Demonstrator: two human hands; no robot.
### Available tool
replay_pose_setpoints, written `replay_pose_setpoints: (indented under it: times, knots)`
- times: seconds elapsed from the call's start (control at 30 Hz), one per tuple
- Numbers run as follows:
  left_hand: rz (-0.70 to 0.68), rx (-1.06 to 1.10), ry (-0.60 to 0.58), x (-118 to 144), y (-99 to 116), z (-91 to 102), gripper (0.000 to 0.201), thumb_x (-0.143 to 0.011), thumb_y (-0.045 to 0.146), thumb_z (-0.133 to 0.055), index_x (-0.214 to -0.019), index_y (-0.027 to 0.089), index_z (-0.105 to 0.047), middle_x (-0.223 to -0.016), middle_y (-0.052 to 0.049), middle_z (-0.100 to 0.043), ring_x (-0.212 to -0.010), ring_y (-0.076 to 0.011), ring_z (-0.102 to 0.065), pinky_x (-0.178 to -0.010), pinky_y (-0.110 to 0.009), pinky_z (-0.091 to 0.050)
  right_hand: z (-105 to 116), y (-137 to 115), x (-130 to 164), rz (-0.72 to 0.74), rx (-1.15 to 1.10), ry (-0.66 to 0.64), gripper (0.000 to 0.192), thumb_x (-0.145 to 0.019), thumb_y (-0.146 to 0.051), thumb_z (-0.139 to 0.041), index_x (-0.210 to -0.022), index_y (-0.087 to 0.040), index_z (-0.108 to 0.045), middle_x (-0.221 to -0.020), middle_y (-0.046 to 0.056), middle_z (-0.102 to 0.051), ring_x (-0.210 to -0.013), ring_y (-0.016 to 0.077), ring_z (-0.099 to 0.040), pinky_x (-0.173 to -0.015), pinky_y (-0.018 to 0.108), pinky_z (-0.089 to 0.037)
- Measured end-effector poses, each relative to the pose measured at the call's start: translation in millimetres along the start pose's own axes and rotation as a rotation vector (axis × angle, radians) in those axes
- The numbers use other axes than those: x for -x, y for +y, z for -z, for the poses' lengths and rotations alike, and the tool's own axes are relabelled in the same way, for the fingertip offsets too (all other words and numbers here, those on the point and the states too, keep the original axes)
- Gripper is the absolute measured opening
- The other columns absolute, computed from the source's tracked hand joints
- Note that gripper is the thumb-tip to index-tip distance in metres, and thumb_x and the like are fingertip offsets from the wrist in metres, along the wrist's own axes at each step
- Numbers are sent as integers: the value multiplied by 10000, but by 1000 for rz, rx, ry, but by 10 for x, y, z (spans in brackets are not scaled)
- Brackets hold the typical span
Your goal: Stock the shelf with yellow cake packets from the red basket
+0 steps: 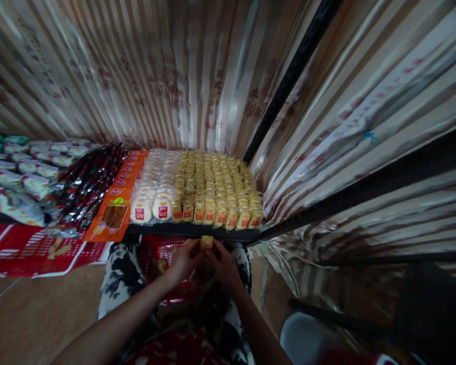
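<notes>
Between the fingertips of my left hand [185, 259] and my right hand [221, 262] is a small yellow wrapped snack [206, 243], pinched from both sides. Both hands are above my lap, just in front of the shelf's dark front edge [190, 230]. Below them a red plastic basket [175, 298] rests between my knees, with a few yellow packets [162, 265] in it, partly hidden by my arms. On the shelf ahead stand tight rows of matching yellow wrapped snacks [220, 190]. Beside these, to the left, are rows of white round wrapped snacks [152, 190].
Left of the white snacks lie an orange packet [116, 200], a heap of dark shiny packets [89, 187] and white packets [38, 167]. Striped plastic sheeting [167, 76] hangs behind, crossed by dark poles [292, 76]. A whitish container [304, 337] stands on the floor at the right.
</notes>
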State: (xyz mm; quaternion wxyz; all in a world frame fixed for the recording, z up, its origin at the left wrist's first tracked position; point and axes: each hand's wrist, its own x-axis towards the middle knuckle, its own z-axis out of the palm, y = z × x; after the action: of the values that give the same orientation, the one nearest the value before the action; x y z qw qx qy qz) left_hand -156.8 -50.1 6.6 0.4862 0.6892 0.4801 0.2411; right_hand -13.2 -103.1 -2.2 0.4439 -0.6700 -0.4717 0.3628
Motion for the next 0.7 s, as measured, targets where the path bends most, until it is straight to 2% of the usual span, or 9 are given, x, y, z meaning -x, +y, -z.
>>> replay_pose_setpoints:
  times: [0.1, 0.2, 0.47, 0.7]
  knots:
    - [-49, -9, 10, -85, 105, -7, 308, -756, 220, -544, -1053, 186, -621, -913, -39, -622, -814, -154, -563, -738, -263, -444, 42, -17, -81, 38, -36, 10, 374, -777, -308, -540, -1131, -200, -591, -1073, 60, -664, -981, 212, -616, -894, 362, -478]
    - [-47, -34, 80, -176, 173, -13, 290, -764, 228, -540, -1039, 175, -614, -884, -30, -603, -777, -141, -550, -722, -255, -438, 40, -37, -168, 101, -15, 62, 392, -793, -330, -520, -1153, -182, -564, -1104, 82, -643, -1017, 207, -595, -912, 360, -469]
    - [-78, -149, 177, -402, 353, -151, 264, -794, 210, -505, -1041, 180, -593, -973, -52, -615, -881, -162, -560, -820, -285, -440, 7, -117, -222, 226, 160, 400, 324, -840, -328, -432, -1083, -158, -563, -1044, 126, -610, -920, 202, -588, -835, 368, -487]
    - [-80, -256, 164, -541, 449, -371, 309, -819, 234, -486, -1112, 155, -546, -985, -80, -619, -909, -189, -575, -852, -316, -445, 121, 8, -207, 270, 234, 432, 304, -854, -277, -404, -1072, -141, -566, -1022, 131, -604, -950, 201, -569, -861, 374, -467]
